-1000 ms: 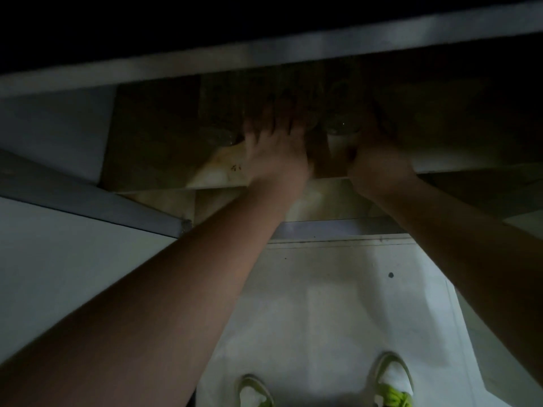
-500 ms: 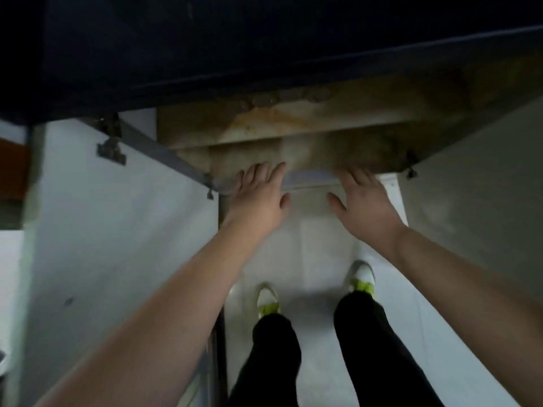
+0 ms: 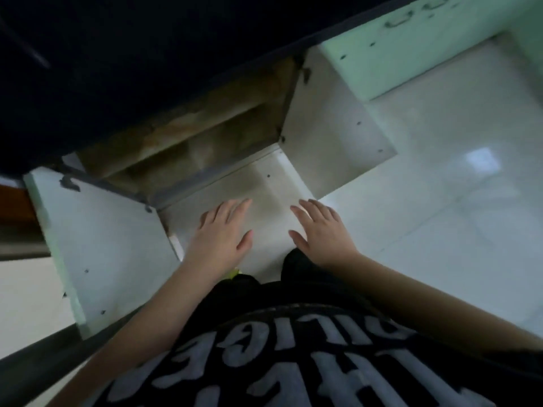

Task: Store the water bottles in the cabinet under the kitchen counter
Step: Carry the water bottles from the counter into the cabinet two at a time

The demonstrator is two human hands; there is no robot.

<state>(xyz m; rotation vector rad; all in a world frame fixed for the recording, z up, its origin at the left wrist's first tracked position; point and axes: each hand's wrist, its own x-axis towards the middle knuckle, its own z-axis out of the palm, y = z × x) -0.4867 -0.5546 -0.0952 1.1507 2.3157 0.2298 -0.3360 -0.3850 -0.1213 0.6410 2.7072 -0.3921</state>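
Note:
The cabinet (image 3: 191, 142) under the dark counter stands open, its brown stained inside partly visible below the counter edge. No water bottles show in it from this angle. My left hand (image 3: 220, 233) hovers in front of the opening above the floor, fingers straight and spread, holding nothing. My right hand (image 3: 320, 230) is beside it, about a hand's width to the right, also flat and empty. Both hands are outside the cabinet, clear of its sill.
The left cabinet door (image 3: 100, 239) swings out toward me, and the right door (image 3: 332, 133) stands open too. The dark counter (image 3: 117, 69) overhangs above. Pale green cabinets (image 3: 411, 45) run along the right. White tiled floor (image 3: 440, 215) lies below.
Both hands have come out of the cabinet, where they were on bottles, and now hang open before it. The view has risen and swung, so the doors and floor show.

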